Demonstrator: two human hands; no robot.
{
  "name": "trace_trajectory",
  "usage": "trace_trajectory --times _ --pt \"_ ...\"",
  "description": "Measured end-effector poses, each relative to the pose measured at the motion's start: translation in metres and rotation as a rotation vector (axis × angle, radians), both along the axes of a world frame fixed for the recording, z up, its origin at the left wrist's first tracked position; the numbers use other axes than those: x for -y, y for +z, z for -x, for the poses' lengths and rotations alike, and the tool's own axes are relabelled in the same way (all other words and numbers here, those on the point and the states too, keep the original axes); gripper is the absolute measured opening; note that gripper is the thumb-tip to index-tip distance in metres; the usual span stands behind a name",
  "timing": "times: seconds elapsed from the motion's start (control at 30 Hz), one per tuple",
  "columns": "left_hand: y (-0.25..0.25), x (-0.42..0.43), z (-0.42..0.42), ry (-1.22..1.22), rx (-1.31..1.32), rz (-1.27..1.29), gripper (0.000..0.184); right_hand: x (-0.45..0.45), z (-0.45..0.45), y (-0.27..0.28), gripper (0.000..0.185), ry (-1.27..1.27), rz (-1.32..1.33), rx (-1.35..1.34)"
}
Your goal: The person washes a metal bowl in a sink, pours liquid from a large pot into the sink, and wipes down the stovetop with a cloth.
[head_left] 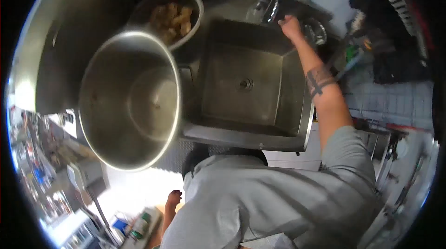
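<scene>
Your right hand (290,26) is out at full reach over the back right corner of the sink (241,81), fingers bent in narrow; too blurred to tell whether they grip anything. Your left hand (174,198) hangs low, in front of the sink and off to its left, fingers loosely curled; cannot tell if it holds something.

Nearest your right fingers: a shiny metal piece (274,6), just behind the sink's back edge. Slim, leaning, mirror-bright along its length with dark streaks; outline smeared, contact with your fingers unclear. Just left of it, also behind the sink, a clear, glassy-looking object (256,11), pale and rounded. On the other side of your hand, by the sink's back right corner, a round, glinting object (316,31), partly lost in shadow.

Sink itself: square-cornered, dull grey metal, drain (245,84) near the middle of its floor. Left of the sink, a big deep metal pot (155,102), mouth toward you, bright rim, brownish marks inside. Behind that pot, back left of the sink, a metal bowl (199,11) with tan-brown chunks (172,19) heaped inside.
</scene>
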State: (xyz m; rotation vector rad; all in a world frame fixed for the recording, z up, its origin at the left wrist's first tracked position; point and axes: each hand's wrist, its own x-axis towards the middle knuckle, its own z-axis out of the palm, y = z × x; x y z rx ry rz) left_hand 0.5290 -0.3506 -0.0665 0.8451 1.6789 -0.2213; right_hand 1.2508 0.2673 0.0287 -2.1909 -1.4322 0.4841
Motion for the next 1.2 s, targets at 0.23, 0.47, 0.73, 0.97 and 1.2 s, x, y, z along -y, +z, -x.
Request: trace_trajectory --times 0.23,0.47,0.73,0.97,1.2 --pt "0.057 0.031 -0.127 0.165 -0.076 0.046 0.035 -0.084 0.0 -0.056 0.045 0.456 0.002 0.847" --pt "0.026 0.036 -0.145 0.582 -0.006 0.097 0.039 -0.039 0.058 -0.07 0.034 0.627 0.745 0.805" --pt "0.045 -0.004 -0.142 0.533 -0.047 0.054 0.045 -0.006 0.099 -0.081 0.029 0.061 0.565 -0.938" --pt "0.031 0.024 -0.125 0.391 -0.045 -0.018 0.027 0.001 0.09 -0.084 0.02 0.097 0.413 -0.866" --pt "0.028 0.039 -0.119 0.381 -0.027 -0.022 0.027 -0.012 0.102 -0.084 0.019 0.111 0.367 -0.783"
